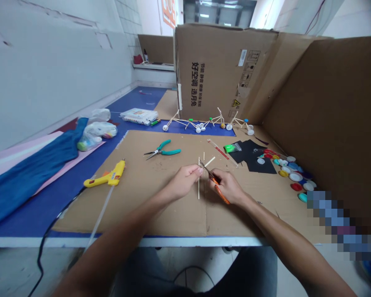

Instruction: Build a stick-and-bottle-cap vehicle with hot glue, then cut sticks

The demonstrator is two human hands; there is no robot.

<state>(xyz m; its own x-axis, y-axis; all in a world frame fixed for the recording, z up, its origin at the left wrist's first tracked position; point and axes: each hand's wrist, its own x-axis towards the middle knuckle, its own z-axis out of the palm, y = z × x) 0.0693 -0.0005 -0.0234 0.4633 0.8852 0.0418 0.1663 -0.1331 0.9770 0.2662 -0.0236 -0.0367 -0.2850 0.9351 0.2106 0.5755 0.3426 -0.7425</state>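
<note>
Right hand curled around orange-handled tool

A: Cam pos?
B: Head-worn, 1 view. Looks fwd & down from abv the table's near edge.
A: How near?
B: V. close to wearer: thighs at btm, arms running up from btm L & R. L hand & R hand mid-pic, just below ctr.
A: Coverage?
B: Wide. Wall far L, big carton top ctr-R. Pic ht squeezed by ¼.
</note>
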